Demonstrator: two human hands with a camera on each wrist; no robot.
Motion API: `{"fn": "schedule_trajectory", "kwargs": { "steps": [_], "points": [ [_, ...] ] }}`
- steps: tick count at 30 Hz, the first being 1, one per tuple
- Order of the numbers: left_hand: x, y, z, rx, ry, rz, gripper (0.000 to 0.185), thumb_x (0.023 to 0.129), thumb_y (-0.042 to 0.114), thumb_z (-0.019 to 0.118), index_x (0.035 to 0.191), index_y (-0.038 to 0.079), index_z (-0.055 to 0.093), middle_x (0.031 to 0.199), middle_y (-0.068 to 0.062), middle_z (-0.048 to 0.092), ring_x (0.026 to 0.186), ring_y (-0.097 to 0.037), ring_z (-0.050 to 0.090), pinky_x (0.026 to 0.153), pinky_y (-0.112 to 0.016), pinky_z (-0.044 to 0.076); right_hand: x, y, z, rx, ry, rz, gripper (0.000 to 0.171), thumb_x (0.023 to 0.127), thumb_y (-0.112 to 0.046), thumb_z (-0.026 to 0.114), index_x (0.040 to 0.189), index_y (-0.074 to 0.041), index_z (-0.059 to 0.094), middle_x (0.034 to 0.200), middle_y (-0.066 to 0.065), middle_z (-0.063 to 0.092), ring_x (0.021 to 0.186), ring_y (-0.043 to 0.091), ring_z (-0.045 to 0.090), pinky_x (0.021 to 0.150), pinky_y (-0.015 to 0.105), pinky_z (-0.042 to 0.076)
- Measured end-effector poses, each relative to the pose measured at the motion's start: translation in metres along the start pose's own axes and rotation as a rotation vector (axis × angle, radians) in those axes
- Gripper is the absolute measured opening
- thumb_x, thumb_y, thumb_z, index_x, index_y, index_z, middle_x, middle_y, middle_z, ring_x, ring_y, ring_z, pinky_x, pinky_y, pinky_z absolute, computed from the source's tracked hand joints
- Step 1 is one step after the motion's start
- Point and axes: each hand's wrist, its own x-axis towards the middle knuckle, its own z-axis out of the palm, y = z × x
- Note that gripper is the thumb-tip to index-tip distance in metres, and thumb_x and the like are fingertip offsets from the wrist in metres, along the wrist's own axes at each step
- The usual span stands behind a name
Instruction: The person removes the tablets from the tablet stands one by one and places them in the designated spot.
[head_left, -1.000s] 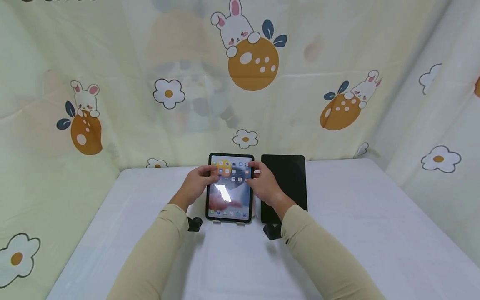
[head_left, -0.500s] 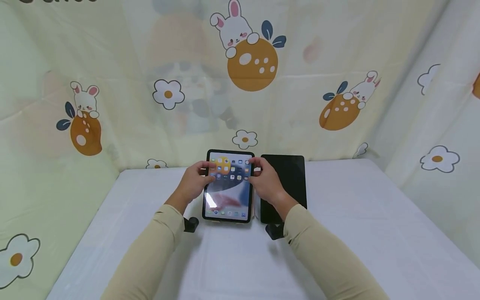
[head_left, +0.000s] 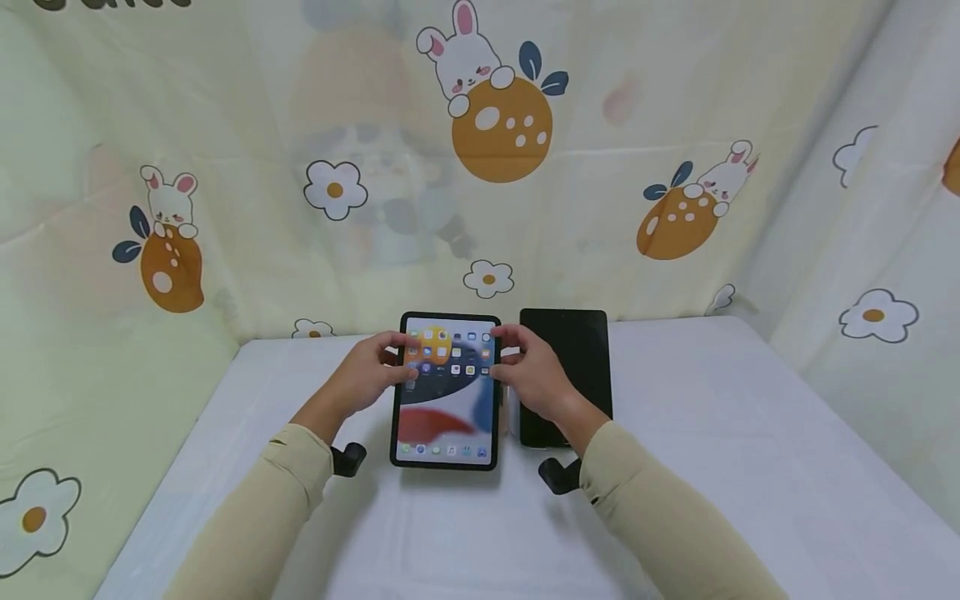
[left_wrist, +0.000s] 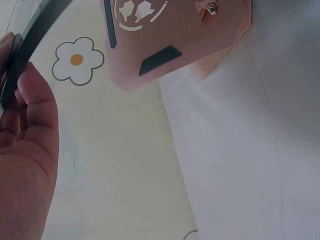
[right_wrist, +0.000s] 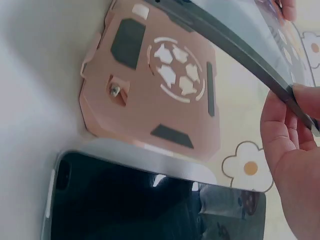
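A tablet [head_left: 446,392] with a black frame and a lit home screen is held above the white table [head_left: 712,450], slightly left of centre. My left hand [head_left: 371,375] grips its left edge and my right hand [head_left: 528,375] grips its right edge, thumbs on the front. In the left wrist view the left hand [left_wrist: 25,150] pinches the tablet's thin dark edge [left_wrist: 30,35]. From the right wrist, the right hand [right_wrist: 292,145] holds the tablet's edge [right_wrist: 235,50] above a pink stand [right_wrist: 160,95] with a football cut-out.
A second tablet [head_left: 573,350] with a dark screen lies flat on the table just right of the held one, showing reflections in the right wrist view [right_wrist: 150,205]. The pink stand [left_wrist: 170,35] stands behind the held tablet. Patterned cloth [head_left: 480,167] walls the table's back and sides.
Both hands have lifted the lit tablet off the pink stand and brought it left and nearer to me. The dark tablet has not moved.
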Motion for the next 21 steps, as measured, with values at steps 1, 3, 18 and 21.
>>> {"fn": "schedule_trajectory", "kwargs": {
  "steps": [1,3,18,21],
  "points": [
    [-0.002,-0.001,-0.001,0.000,-0.005,0.003,0.039,0.092,0.011,0.071,0.130,0.009,0.061,0.118,-0.016,0.061,0.106,-0.031,0.058,0.086,-0.042,0.047,-0.002,-0.001,0.000,0.003,-0.005,-0.001,0.047,0.093,0.004,0.063,0.137,-0.009,0.053,0.128,0.013,0.051,0.102,0.030,0.059,0.088,0.038,0.055],
    [-0.006,-0.002,-0.003,0.002,-0.012,-0.006,0.039,0.092,0.012,0.071,0.129,0.010,0.061,0.119,-0.016,0.061,0.107,-0.031,0.057,0.087,-0.043,0.048,-0.006,-0.002,0.002,0.010,-0.015,-0.004,0.047,0.093,0.004,0.064,0.137,-0.009,0.053,0.129,0.014,0.050,0.102,0.030,0.059,0.087,0.037,0.055],
    [-0.052,-0.024,-0.018,-0.041,-0.050,-0.069,0.037,0.091,0.014,0.073,0.126,0.008,0.063,0.113,-0.015,0.061,0.103,-0.029,0.058,0.085,-0.037,0.052,-0.041,0.000,0.028,0.084,-0.098,-0.007,0.046,0.091,0.003,0.067,0.134,-0.008,0.056,0.121,0.011,0.053,0.096,0.026,0.059,0.079,0.034,0.057],
    [-0.060,-0.031,-0.021,-0.061,-0.059,-0.070,0.037,0.090,0.011,0.074,0.125,0.006,0.062,0.109,-0.014,0.063,0.099,-0.028,0.060,0.083,-0.036,0.053,-0.046,0.004,0.035,0.112,-0.131,-0.004,0.045,0.092,0.003,0.066,0.135,-0.006,0.055,0.123,0.013,0.052,0.097,0.026,0.060,0.081,0.035,0.057]
  ]
}}
